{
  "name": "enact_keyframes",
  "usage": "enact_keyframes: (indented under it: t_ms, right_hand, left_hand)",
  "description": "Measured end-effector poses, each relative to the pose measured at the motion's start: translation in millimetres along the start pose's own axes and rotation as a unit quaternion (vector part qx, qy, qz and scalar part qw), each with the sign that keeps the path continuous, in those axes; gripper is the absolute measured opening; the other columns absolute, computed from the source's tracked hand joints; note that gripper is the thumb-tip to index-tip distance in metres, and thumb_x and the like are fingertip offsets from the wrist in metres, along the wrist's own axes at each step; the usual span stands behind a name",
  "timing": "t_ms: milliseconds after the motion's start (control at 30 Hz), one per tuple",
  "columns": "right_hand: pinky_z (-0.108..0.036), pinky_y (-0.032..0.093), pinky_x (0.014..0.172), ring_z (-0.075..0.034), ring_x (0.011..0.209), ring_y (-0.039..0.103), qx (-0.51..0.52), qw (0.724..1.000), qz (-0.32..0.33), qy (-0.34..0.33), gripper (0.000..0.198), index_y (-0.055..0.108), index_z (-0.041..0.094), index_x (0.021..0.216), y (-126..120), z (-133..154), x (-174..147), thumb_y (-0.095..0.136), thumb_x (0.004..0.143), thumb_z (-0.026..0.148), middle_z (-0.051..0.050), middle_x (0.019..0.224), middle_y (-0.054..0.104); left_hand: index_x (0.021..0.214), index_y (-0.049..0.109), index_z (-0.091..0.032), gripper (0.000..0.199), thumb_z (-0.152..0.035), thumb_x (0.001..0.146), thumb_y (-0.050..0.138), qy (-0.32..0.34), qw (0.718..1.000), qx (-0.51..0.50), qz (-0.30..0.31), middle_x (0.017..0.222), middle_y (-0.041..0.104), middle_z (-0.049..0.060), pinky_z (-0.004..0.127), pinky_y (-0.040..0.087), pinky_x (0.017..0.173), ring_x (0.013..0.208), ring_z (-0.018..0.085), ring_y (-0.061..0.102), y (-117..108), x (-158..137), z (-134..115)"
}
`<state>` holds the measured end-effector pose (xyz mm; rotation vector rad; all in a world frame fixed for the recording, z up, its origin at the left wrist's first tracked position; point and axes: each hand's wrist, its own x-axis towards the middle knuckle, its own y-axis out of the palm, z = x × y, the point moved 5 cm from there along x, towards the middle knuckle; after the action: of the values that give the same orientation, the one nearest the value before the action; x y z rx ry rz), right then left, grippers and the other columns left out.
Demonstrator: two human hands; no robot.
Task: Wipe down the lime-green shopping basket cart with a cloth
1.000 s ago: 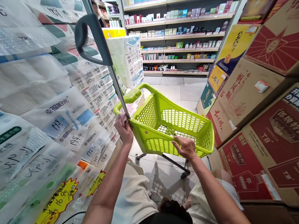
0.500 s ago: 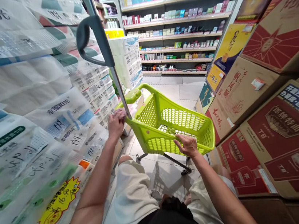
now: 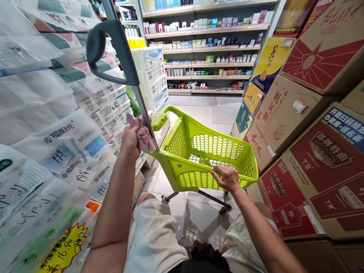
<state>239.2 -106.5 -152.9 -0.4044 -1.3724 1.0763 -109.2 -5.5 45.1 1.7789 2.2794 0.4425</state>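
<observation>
A lime-green shopping basket cart (image 3: 186,171) with slotted plastic walls stands in front of my knees on dark wheeled legs. My left hand (image 3: 131,139) is closed around a crumpled pinkish cloth (image 3: 142,132), beside the metal pole at the cart's left end. A dark grey loop handle (image 3: 126,54) sits higher up that pole. My right hand (image 3: 227,178) grips the near top rim of the basket, its fingers over the edge and the thumb pointing left. No goods show inside the basket; part of its floor is hidden by the near wall.
Stacked tissue packs (image 3: 58,139) rise close on the left. Red and brown cartons (image 3: 331,152) are piled on the right. Shelves (image 3: 208,30) of small boxed goods stand across the far end. Pale floor tiles (image 3: 204,113) run between the stacks.
My left hand has moved slightly up and left with the cloth, which now shows more fully beside the pole. My right hand stays on the rim. The whole view has shifted slightly.
</observation>
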Motion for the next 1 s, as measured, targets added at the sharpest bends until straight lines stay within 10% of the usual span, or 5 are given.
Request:
enact_keyframes:
  t_ms: [200, 333, 500, 733, 1000]
  right_hand:
    - [-0.028, 0.039, 0.073, -0.018, 0.074, 0.067, -0.023, 1.000, -0.021, -0.005, 0.036, 0.073, 0.022, 0.096, -2.5, -0.7, -1.3, 0.048, 0.104, 0.047, -0.004, 0.087, 0.079]
    - [-0.029, 0.036, 0.071, -0.018, 0.071, 0.065, -0.043, 0.999, -0.009, -0.009, 0.036, 0.072, 0.022, 0.092, -4.3, -7.0, -2.4, 0.049, 0.103, 0.047, -0.005, 0.083, 0.077]
    - [-0.029, 0.037, 0.072, -0.019, 0.074, 0.066, -0.044, 0.999, -0.002, -0.011, 0.039, 0.072, 0.022, 0.090, -7.3, -7.6, -3.0, 0.046, 0.104, 0.047, -0.005, 0.082, 0.077]
    - [-0.029, 0.033, 0.065, -0.017, 0.063, 0.063, -0.038, 0.999, -0.022, -0.002, 0.047, 0.071, 0.022, 0.079, -7.8, -11.5, -1.7, 0.046, 0.103, 0.054, -0.003, 0.069, 0.072]
    - [-0.028, 0.032, 0.065, -0.017, 0.062, 0.061, -0.039, 0.999, -0.025, 0.004, 0.048, 0.071, 0.022, 0.079, -12.2, -15.9, 0.2, 0.043, 0.103, 0.053, -0.004, 0.066, 0.070]
  left_hand:
    - [0.085, 0.060, -0.018, 0.042, -0.059, 0.090, 0.069, -0.018, 0.996, 0.085, 0.029, 0.050, 0.047, -0.007, 0.016, 0.029, 0.030, 0.031, 0.005, 0.036, 9.3, -20.1, 12.7]
    - [0.116, 0.062, -0.021, 0.043, -0.058, 0.094, 0.062, 0.111, 0.975, 0.192, -0.007, 0.073, 0.062, 0.001, 0.027, 0.055, 0.052, 0.055, 0.014, 0.061, 8.0, -43.6, 35.0]
    - [0.144, 0.050, -0.019, 0.052, -0.046, 0.100, 0.055, 0.389, 0.846, 0.347, -0.115, 0.143, 0.052, 0.020, 0.053, 0.043, 0.115, 0.138, 0.034, 0.049, 14.6, -57.6, 30.6]
    - [0.118, 0.072, -0.026, 0.027, -0.035, 0.098, 0.055, 0.389, 0.769, 0.507, 0.030, 0.113, 0.061, 0.014, 0.054, 0.041, 0.110, 0.118, 0.034, 0.055, 5.4, -71.3, 95.5]
    - [0.112, 0.073, -0.024, 0.025, -0.033, 0.095, 0.057, 0.351, 0.819, 0.452, 0.031, 0.108, 0.064, 0.014, 0.051, 0.045, 0.105, 0.115, 0.035, 0.057, 5.6, -75.7, 131.4]
